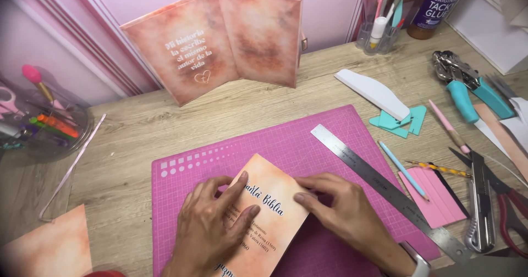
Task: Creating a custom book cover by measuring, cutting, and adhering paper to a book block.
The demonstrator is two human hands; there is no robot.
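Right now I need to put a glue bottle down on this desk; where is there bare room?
Bare wood lies between the standing orange cover and the pink mat, and left of the mat. The right side, past the ruler, is crowded with tools.

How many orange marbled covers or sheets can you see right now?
3: one sheet under the left hand and right hand, one cover standing behind the mat, one sheet bottom-left. More may be hidden.

Peach printed sheet under my palms

The orange-peach watercolour sheet (268, 211) with dark printed lettering lies flat and tilted on the pink cutting mat (308, 145); my left hand (212, 227) covers its left edge, my right hand (344, 211) presses its right edge.
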